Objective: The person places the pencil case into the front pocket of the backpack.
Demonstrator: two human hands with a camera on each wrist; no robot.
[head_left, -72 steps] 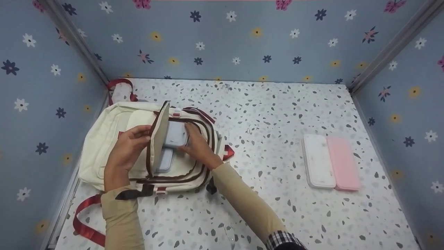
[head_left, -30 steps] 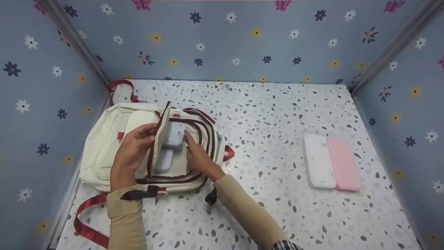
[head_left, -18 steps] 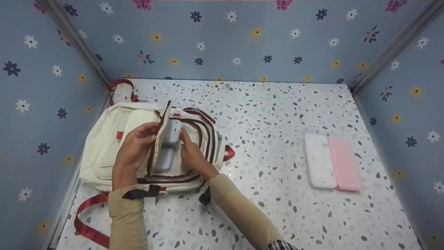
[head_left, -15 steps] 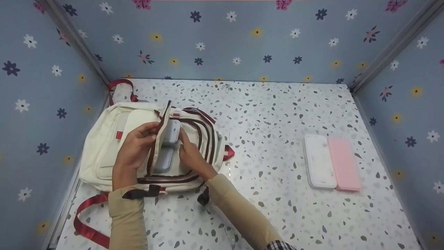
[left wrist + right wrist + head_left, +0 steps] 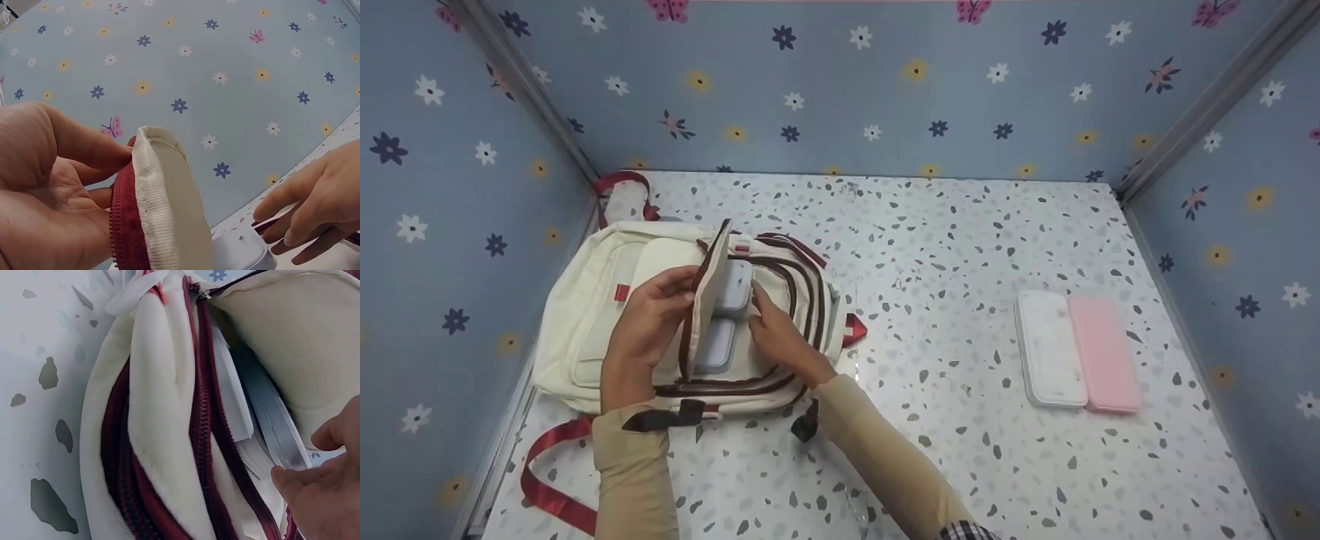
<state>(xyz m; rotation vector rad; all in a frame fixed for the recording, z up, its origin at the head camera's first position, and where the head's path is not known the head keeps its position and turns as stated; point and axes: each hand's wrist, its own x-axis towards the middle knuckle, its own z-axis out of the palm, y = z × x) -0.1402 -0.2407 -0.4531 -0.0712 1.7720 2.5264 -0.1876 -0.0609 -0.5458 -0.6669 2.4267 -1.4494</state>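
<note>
A cream backpack (image 5: 566, 330) with dark red zips lies at the left of the table, its front pocket unzipped. My left hand (image 5: 641, 326) pinches the zipped edge of the pocket flap (image 5: 707, 307) between thumb and fingers, keeping it raised. Inside the pocket are two pale, rounded cases, an upper case (image 5: 738, 285) and a lower case (image 5: 720, 346), both partly hidden by the flap. My right hand (image 5: 784, 337) has extended fingers at the near end of the upper case. In the right wrist view, a fingertip (image 5: 286, 481) meets the rim of the pale case (image 5: 273, 419).
A white case (image 5: 1051, 349) and a pink case (image 5: 1104, 352) lie side by side on the speckled table (image 5: 930, 247) at right. Flowered panels (image 5: 840, 97) enclose the back and sides. A red strap (image 5: 547, 487) loops out at the lower left.
The upper case has slid left, deeper under the flap. My right hand followed it and went from gripping its end to touching it with extended fingers. My left hand still holds the flap.
</note>
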